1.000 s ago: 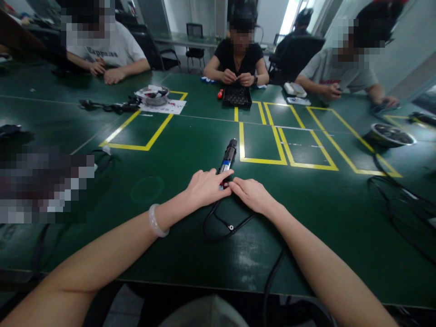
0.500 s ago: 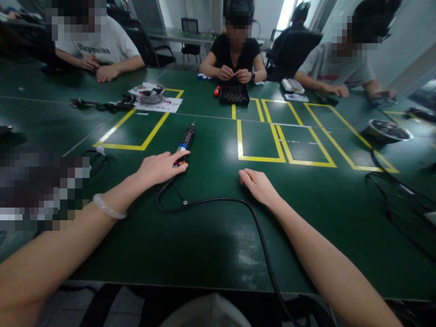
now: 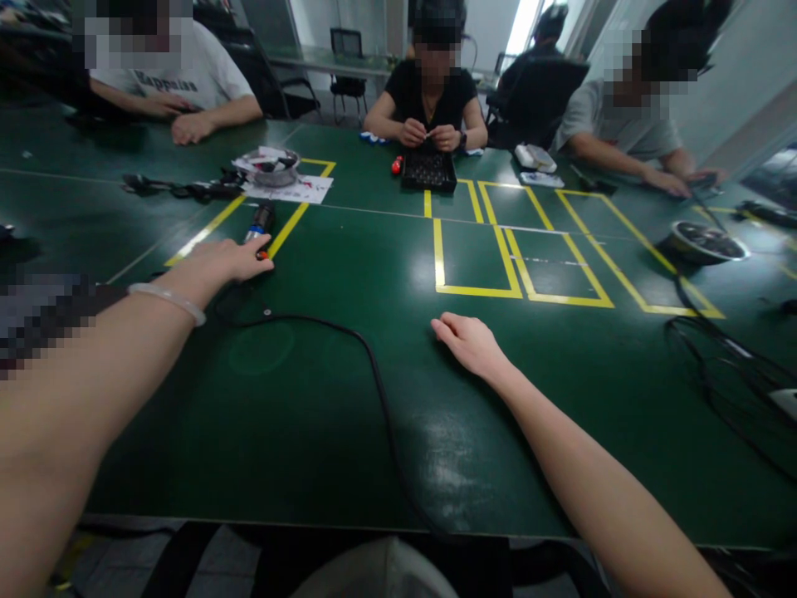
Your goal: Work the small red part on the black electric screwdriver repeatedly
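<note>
My left hand [image 3: 240, 259] grips an electric screwdriver [image 3: 260, 223] with a dark body, a blue band and an orange part near the rear. It lies within the left yellow-taped rectangle [image 3: 286, 232], pointing away from me. My palm and fingers hide most of its handle. A black cord [image 3: 349, 330] trails from it across the table and over the near edge. My right hand [image 3: 470, 342] rests on the green table [image 3: 349, 432], its fingers curled in and nothing visible in them.
Beyond the screwdriver, a metal bowl [image 3: 274, 173] stands on paper sheets. A black tray [image 3: 429, 172] lies before the person opposite. Several yellow tape outlines mark the middle and right. Another bowl [image 3: 706, 242] and loose black cables [image 3: 697, 353] are at the right. Two more people sit across the table.
My left hand has moved left and farther away with the screwdriver, into the left taped rectangle. The cord has dragged left behind it. My right hand has hardly moved.
</note>
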The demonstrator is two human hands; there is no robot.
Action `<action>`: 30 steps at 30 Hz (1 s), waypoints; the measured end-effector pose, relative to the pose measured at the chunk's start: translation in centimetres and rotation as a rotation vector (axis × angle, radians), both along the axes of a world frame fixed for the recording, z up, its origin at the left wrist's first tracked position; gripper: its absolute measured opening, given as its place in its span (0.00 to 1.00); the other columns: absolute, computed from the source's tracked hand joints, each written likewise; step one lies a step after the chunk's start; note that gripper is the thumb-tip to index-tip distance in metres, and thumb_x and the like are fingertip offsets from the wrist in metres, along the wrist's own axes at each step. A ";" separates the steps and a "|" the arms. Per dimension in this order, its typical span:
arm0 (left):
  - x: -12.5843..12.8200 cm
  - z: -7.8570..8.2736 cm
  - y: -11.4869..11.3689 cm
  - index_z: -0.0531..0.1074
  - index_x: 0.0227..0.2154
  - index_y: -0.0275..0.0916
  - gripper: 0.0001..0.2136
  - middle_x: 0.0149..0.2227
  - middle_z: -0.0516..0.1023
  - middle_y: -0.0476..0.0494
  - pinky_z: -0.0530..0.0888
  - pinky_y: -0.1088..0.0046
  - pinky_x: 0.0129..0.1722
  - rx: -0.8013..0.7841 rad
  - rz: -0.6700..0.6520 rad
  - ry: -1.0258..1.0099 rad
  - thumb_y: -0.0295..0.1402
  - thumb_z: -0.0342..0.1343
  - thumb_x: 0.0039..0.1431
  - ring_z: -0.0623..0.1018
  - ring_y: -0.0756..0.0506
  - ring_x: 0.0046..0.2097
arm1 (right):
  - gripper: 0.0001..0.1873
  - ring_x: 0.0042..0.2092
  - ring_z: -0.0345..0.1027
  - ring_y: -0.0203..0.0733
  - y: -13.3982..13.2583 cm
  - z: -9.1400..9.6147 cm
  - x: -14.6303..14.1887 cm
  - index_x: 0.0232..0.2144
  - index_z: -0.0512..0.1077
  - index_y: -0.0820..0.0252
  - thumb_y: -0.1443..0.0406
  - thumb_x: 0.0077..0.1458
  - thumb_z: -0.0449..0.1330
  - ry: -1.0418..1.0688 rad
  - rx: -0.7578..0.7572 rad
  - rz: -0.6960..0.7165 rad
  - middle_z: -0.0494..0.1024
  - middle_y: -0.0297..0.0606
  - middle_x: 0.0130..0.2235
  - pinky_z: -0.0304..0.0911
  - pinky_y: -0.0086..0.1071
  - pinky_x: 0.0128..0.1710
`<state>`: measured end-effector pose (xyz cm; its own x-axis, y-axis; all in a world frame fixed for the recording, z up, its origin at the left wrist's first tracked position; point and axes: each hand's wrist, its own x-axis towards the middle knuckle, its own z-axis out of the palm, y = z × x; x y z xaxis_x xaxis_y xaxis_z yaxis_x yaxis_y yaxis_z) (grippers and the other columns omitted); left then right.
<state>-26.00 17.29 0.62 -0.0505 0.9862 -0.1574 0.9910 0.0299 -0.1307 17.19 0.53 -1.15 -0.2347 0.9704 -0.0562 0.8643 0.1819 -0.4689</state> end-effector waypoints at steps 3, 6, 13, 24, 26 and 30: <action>0.7 0.2 0.3 0.49 0.69 0.46 0.38 0.46 0.73 0.40 0.62 0.56 0.49 -0.046 0.120 0.073 0.58 0.46 0.60 0.66 0.39 0.46 | 0.21 0.34 0.69 0.40 -0.1 0.0 -0.1 0.28 0.67 0.57 0.53 0.66 0.46 -0.029 -0.003 0.004 0.77 0.36 0.30 0.52 0.29 0.32; 1.2 0.5 -0.4 0.45 0.70 0.48 0.36 0.51 0.71 0.38 0.63 0.57 0.48 -0.051 0.134 0.103 0.57 0.42 0.63 0.67 0.39 0.47 | 0.21 0.33 0.69 0.40 -0.1 0.0 -0.1 0.28 0.67 0.56 0.53 0.66 0.45 -0.060 0.004 0.011 0.77 0.37 0.30 0.50 0.29 0.31; 2.2 0.6 -2.8 0.43 0.70 0.47 0.33 0.57 0.69 0.35 0.64 0.59 0.47 -0.043 0.123 0.087 0.53 0.32 0.66 0.70 0.36 0.48 | 0.21 0.33 0.69 0.41 -0.2 -0.1 -0.4 0.28 0.68 0.56 0.52 0.66 0.45 -0.125 0.025 0.002 0.76 0.37 0.30 0.48 0.29 0.29; 11.7 0.7 -11.1 0.47 0.69 0.47 0.33 0.48 0.71 0.27 0.70 0.58 0.39 0.015 -0.035 0.027 0.52 0.29 0.65 0.76 0.31 0.43 | 0.18 0.30 0.65 0.40 -0.2 -0.5 -0.5 0.27 0.65 0.56 0.54 0.65 0.47 0.035 0.069 -0.025 0.72 0.34 0.26 0.51 0.29 0.30; 13.8 0.8 -12.6 0.47 0.69 0.49 0.32 0.47 0.71 0.28 0.70 0.61 0.37 0.026 -0.114 0.026 0.53 0.29 0.65 0.77 0.33 0.41 | 0.16 0.31 0.65 0.39 -0.4 -0.4 -0.7 0.29 0.66 0.56 0.56 0.65 0.47 0.115 0.111 -0.043 0.72 0.34 0.27 0.53 0.29 0.31; 17.7 0.8 -14.9 0.47 0.69 0.52 0.31 0.45 0.71 0.31 0.68 0.64 0.36 0.037 -0.238 0.033 0.52 0.31 0.66 0.78 0.36 0.39 | 0.11 0.36 0.66 0.41 -1.1 0.1 -1.5 0.32 0.67 0.58 0.61 0.63 0.50 0.175 0.241 0.013 0.74 0.37 0.32 0.57 0.31 0.37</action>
